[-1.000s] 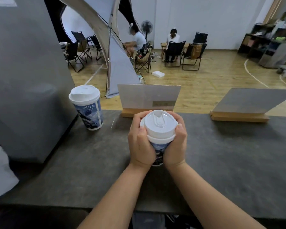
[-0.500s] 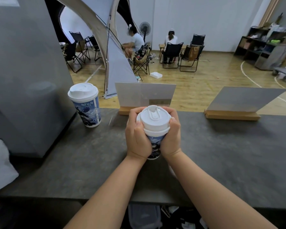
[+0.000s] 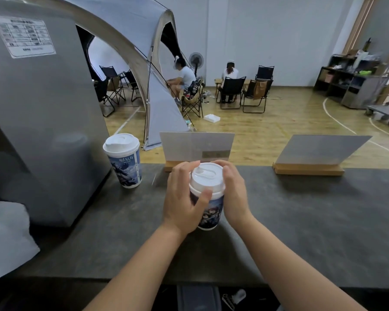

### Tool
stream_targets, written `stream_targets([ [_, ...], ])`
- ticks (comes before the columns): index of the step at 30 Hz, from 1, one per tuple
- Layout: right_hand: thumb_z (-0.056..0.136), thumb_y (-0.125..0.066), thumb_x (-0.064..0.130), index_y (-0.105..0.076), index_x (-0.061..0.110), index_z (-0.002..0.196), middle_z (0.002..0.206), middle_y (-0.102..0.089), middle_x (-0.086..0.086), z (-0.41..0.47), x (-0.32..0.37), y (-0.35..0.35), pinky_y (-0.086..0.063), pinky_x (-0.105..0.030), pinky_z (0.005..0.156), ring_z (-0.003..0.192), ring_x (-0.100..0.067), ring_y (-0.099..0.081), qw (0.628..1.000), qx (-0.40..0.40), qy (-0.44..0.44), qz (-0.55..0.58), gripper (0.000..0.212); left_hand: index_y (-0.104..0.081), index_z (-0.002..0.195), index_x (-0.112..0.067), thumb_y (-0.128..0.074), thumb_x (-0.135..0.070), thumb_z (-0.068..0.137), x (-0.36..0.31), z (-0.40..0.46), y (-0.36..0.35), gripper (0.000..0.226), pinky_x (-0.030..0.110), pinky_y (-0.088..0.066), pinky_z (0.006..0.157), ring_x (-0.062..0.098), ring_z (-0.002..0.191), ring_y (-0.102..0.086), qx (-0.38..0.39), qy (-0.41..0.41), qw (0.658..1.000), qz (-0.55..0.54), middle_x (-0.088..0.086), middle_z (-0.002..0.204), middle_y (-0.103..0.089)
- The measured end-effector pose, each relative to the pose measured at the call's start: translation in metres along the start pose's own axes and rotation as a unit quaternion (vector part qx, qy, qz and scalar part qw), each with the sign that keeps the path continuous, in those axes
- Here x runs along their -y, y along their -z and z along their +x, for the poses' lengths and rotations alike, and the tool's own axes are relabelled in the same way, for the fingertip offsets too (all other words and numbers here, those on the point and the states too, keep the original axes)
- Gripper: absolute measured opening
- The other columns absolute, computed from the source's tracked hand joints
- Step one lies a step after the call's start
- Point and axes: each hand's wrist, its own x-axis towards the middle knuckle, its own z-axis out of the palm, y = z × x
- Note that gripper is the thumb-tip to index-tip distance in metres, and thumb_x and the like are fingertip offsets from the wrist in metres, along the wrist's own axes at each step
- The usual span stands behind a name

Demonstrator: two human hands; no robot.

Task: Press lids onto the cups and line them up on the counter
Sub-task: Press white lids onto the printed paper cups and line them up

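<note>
Lidded cup [image 3: 124, 161] stands near counter's [image 3: 301, 221] far left edge. Left hand [image 3: 180, 198] and right hand [image 3: 234, 194] wrap second cup [image 3: 211, 212], fingers curled on its lid [image 3: 207, 178], mid-counter. Step judged: seating lid. Next: place it beside first cup

The bench [image 3: 301, 221] has a dark grey, matt top with a faintly mottled, stone-like look, and the big grey box [image 3: 43, 131] at its left end is smooth with a dull sheen. Both cups, the held cup [image 3: 211, 212] and the far cup [image 3: 127, 168], look like printed paper with a slight gloss, each under a smooth white plastic lid [image 3: 208, 177]. The two sign stands [image 3: 308, 170] have pale wooden bases and flat matt panels, and the floor [image 3: 279, 131] beyond is varnished wood
</note>
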Motion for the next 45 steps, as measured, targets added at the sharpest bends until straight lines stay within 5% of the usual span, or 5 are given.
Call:
stream_targets([
  [21, 0.075, -0.052, 0.044, -0.056, 0.0, 0.099, 0.097, -0.062, -0.02, 0.005, -0.009, -0.009, -0.053, -0.033, 0.07, 0.088, -0.027, -0.062, 0.996, -0.012, -0.018, 0.092, 0.051, -0.049, 0.123, -0.003, -0.033, -0.066, 0.095, 0.006, -0.002, -0.027, 0.071, 0.009, -0.035, 0.096, 0.003, 0.118, -0.045, -0.091, -0.011, 0.991, -0.097, 0.027, 0.119, -0.048],
  [27, 0.088, -0.044, 0.047, -0.057, 0.011, 0.115, 0.115, -0.064, -0.016, -0.008, -0.009, -0.007, -0.053, -0.035, 0.089, 0.106, -0.025, -0.063, 0.996, -0.038, -0.038, 0.071, 0.046, -0.048, 0.129, -0.019, -0.035, -0.067, 0.093, 0.003, -0.009, -0.031, 0.061, 0.023, -0.034, 0.108, 0.017, 0.136, -0.035, -0.093, 0.051, 0.987, -0.118, 0.02, 0.143, -0.031],
  [35, 0.097, -0.036, 0.04, -0.052, 0.016, 0.134, 0.129, -0.063, -0.001, -0.066, -0.022, -0.002, -0.046, -0.029, 0.101, 0.124, -0.015, -0.056, 0.986, -0.136, -0.044, 0.091, 0.047, -0.039, 0.146, -0.042, -0.041, -0.037, 0.102, -0.034, -0.037, -0.032, 0.044, 0.041, -0.032, 0.118, 0.009, 0.135, -0.048, -0.01, 0.323, 0.82, -0.472, -0.009, 0.146, -0.052],
  [39, 0.095, -0.035, 0.043, -0.06, 0.015, 0.123, 0.122, -0.067, -0.009, -0.059, -0.011, 0.041, -0.046, -0.047, 0.104, 0.118, -0.026, -0.06, 0.979, -0.165, -0.072, 0.099, 0.047, -0.041, 0.148, -0.018, -0.051, -0.026, 0.094, -0.069, -0.044, -0.04, 0.055, 0.02, -0.048, 0.097, 0.009, 0.129, -0.054, 0.072, 0.306, 0.829, -0.462, -0.005, 0.14, -0.058],
  [45, 0.087, -0.042, 0.053, -0.063, 0.011, 0.114, 0.114, -0.068, -0.014, -0.061, 0.024, 0.147, -0.05, -0.042, 0.093, 0.11, -0.029, -0.062, 0.976, -0.201, -0.048, 0.069, 0.054, -0.054, 0.127, -0.036, -0.081, -0.017, 0.074, -0.12, -0.039, -0.08, 0.062, 0.017, -0.052, 0.084, -0.001, 0.11, -0.06, 0.228, 0.262, 0.87, -0.35, -0.002, 0.128, -0.059],
])
